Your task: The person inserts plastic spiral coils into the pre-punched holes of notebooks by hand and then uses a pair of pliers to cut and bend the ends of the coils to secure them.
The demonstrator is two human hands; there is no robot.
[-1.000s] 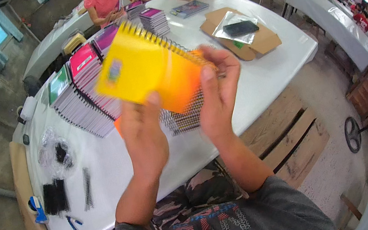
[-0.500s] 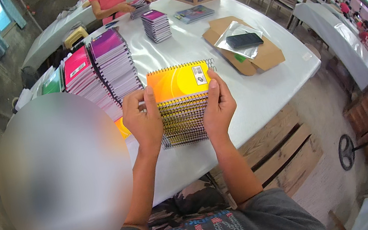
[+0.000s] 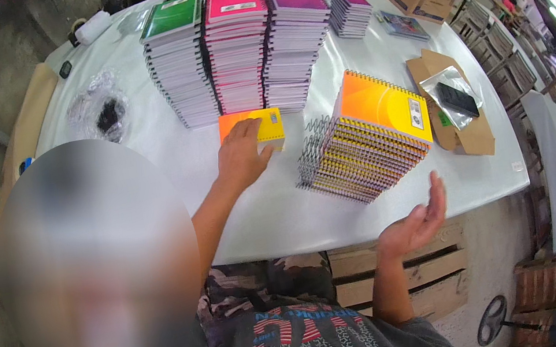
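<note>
To your right stands a tall, skewed stack of coil-bound notebooks (image 3: 375, 134), its top cover orange and yellow with a white label, wire ends jutting left. To your left, a lower orange-and-yellow booklet pile (image 3: 272, 129) lies flat, partly covered, holes along its near edge.

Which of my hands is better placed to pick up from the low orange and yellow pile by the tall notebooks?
Left, I'd say: your left hand already has its fingers on the low orange and yellow pile. Your right hand is open and farther off, nearer the spiral-bound notebook stack.
</note>
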